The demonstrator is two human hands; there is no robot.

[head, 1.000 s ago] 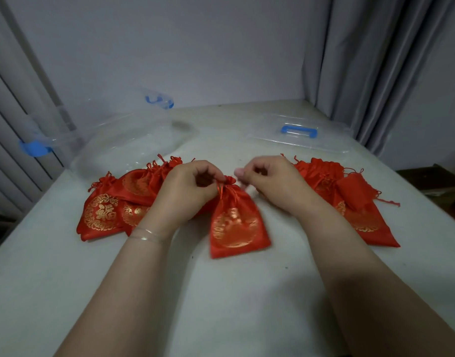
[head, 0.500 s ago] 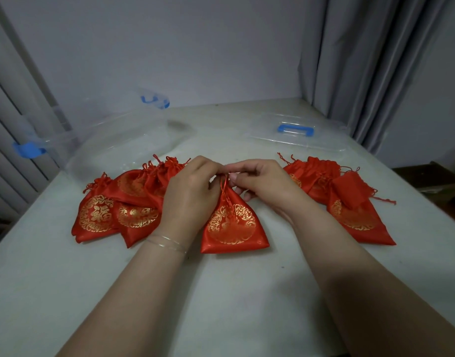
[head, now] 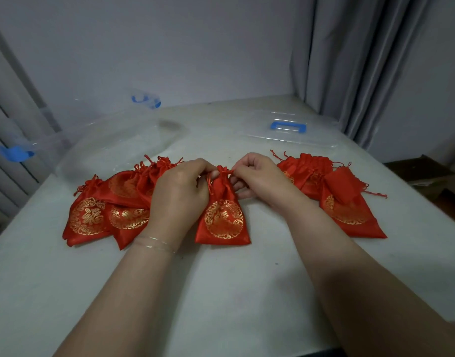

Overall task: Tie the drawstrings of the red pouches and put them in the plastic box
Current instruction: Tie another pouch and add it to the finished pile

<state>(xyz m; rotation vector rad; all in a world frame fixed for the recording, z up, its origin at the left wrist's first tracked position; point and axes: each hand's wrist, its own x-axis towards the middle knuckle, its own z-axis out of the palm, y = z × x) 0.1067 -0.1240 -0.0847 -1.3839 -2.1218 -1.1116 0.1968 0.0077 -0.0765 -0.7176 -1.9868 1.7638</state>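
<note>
**Both hands pinch the neck of the middle pouch**

At far left the clear plastic box (head: 113, 148) stands on the worktop (head: 221, 292), a pile of red pouches (head: 110, 207) just before it. The left hand (head: 180, 194) and right hand (head: 262, 181) each pinch the gathered neck of the middle pouch (head: 224, 217), which lies flat. More pouches (head: 345, 202) lie right, near the lid (head: 293, 132).

A pale table (head: 221, 292) is set against a plain grey wall (head: 182, 47). Grey curtains (head: 350, 60) are hung at the right.
</note>
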